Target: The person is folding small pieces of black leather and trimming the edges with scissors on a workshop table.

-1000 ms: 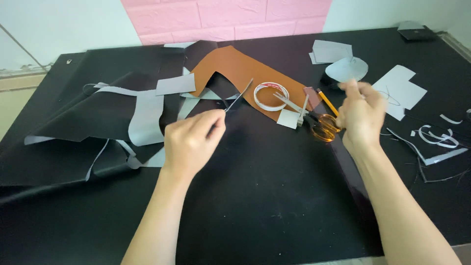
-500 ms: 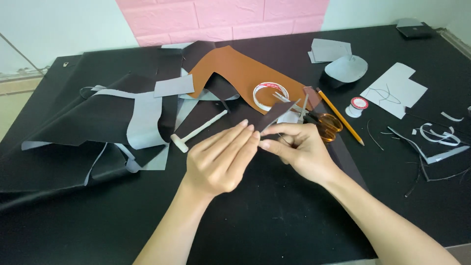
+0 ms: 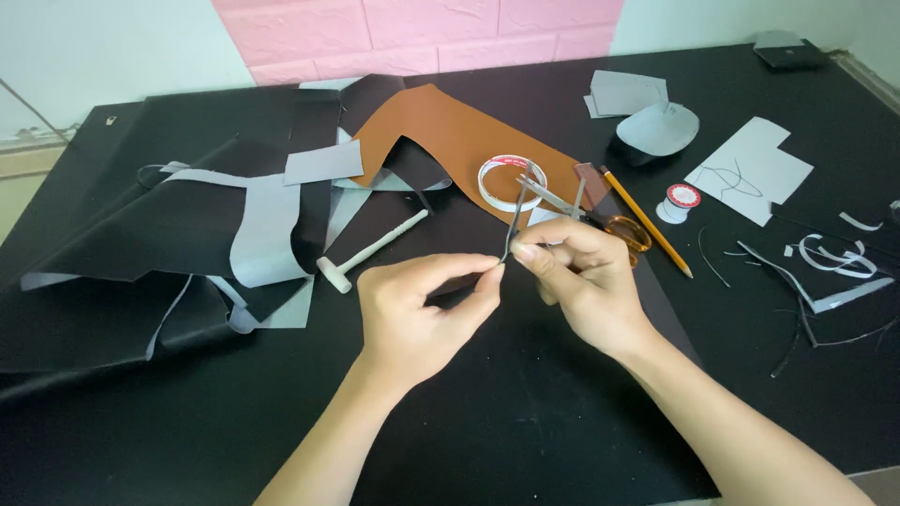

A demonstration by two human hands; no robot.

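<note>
Both hands meet over the black bench (image 3: 525,440): the left hand (image 3: 422,314) and right hand (image 3: 581,286) each pinch shut on a thin grey strip (image 3: 514,225) rising just in front of the tape roll (image 3: 511,183). Scraps crowd behind the roll; nearer the bench lies bare. A pink wall (image 3: 422,28) stands beyond.

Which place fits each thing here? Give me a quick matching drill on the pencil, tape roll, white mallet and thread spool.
Things:
1 pencil
2 tape roll
3 white mallet
4 thread spool

Places:
A on the brown sheet
B left of both hands
C just right of the scissors
D beside the white paper piece

Pairs: 1-C, 2-A, 3-B, 4-D
</note>
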